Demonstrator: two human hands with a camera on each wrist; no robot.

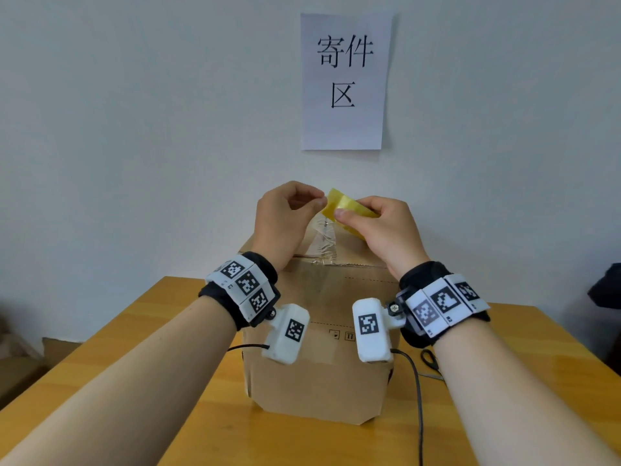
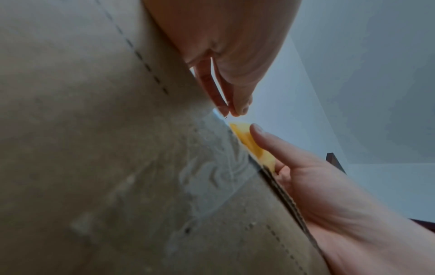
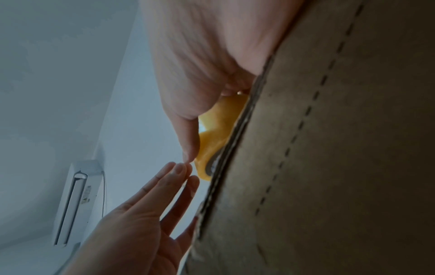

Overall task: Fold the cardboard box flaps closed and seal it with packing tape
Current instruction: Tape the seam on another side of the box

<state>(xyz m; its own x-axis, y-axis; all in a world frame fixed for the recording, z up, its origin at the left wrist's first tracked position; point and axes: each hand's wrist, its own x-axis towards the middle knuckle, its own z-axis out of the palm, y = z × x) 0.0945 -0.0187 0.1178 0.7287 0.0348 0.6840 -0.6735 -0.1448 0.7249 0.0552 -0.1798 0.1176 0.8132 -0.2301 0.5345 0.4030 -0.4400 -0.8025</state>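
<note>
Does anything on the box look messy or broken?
Yes. The clear tape on top of the cardboard box is crinkled and bunched instead of flat. The box's bottom corners look dented too.

The box (image 1: 322, 361) is plain brown cardboard with dashed dark lines and small black printed symbols. The roll of tape (image 1: 346, 210) is yellow; the strip (image 1: 322, 243) on the box is clear and shiny. The bench (image 1: 141, 348) is honey-coloured wood. The wristbands (image 1: 247, 287) carry black-and-white square codes. The wall sign (image 1: 344, 80) is white with black characters.
</note>
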